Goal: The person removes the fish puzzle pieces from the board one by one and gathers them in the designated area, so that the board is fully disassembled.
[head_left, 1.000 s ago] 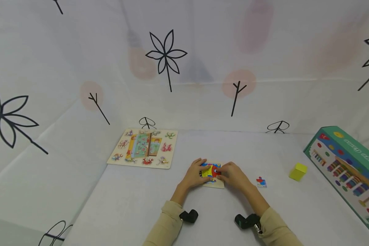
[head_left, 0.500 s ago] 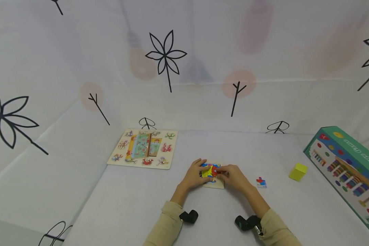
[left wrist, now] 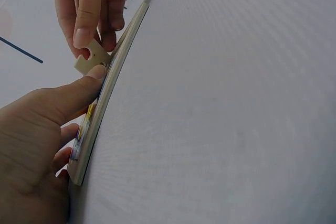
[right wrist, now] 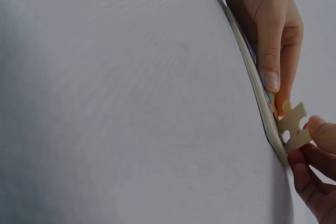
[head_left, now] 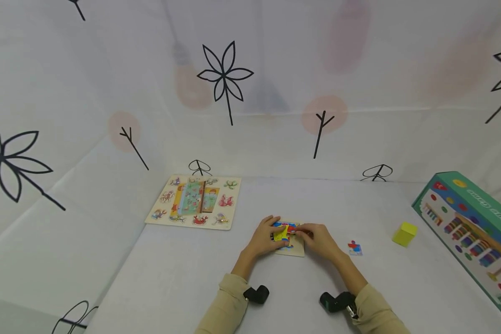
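Observation:
A small wooden jigsaw puzzle board (head_left: 291,252) with a bright yellow, red and blue picture lies on the white table. My left hand (head_left: 260,237) holds its left side, thumb on the picture and other fingers along the far edge. At the board's right side, my right hand (head_left: 320,241) pinches a jigsaw puzzle piece (right wrist: 295,128) between thumb and fingers. Both wrist views show the piece tipped up on edge, its plain wooden back towards the near side. In the left wrist view, my left thumb (left wrist: 94,73) is close beside it; whether they touch I cannot tell.
Right of the board lies a loose puzzle piece (head_left: 355,249). Farther right are a yellow cube (head_left: 405,233) and a large green toy box (head_left: 469,232). A wooden sea-animal puzzle board (head_left: 210,221) lies at the back left, before the patterned cloth wall.
The right hand's piece has tilted up from lying nearly flat on the board, and the right fingers have shifted slightly. The left hand has stayed in place.

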A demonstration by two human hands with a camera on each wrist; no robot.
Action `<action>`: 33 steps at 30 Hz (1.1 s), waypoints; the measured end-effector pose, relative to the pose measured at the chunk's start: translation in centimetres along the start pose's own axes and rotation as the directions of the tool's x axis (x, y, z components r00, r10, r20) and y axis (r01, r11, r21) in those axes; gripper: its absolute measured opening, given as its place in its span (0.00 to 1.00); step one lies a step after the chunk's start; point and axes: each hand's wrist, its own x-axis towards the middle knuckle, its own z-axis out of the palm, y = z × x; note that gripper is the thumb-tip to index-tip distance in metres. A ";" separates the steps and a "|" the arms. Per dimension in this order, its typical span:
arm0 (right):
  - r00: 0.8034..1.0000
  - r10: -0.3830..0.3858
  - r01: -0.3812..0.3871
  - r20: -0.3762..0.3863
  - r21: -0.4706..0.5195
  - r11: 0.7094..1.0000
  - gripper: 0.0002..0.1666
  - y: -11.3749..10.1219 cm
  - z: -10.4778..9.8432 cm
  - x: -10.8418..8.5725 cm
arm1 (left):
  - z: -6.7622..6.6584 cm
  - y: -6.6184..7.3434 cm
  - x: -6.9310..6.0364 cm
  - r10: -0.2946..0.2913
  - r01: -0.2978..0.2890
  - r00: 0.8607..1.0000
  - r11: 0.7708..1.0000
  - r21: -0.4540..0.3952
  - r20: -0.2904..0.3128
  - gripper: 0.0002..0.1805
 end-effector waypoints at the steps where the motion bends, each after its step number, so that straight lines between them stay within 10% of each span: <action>1: 1.000 0.005 -0.005 -0.002 0.000 1.000 0.08 0.0 0.0 0.0 | 0.0 0.0 0.0 0.002 -0.002 1.000 1.000 0.000 -0.001 0.29; 25: 0.994 0.108 -0.109 0.010 0.116 0.987 0.14 -0.2 -0.4 -0.3 | -0.1 -0.1 -0.1 -0.002 0.002 1.000 1.000 -0.020 -0.010 0.28; 33: 0.990 0.130 -0.122 -0.051 0.141 0.982 0.17 1.2 -4.1 -1.5 | 0.0 -0.1 -0.1 0.000 -0.001 1.000 1.000 -0.015 -0.008 0.29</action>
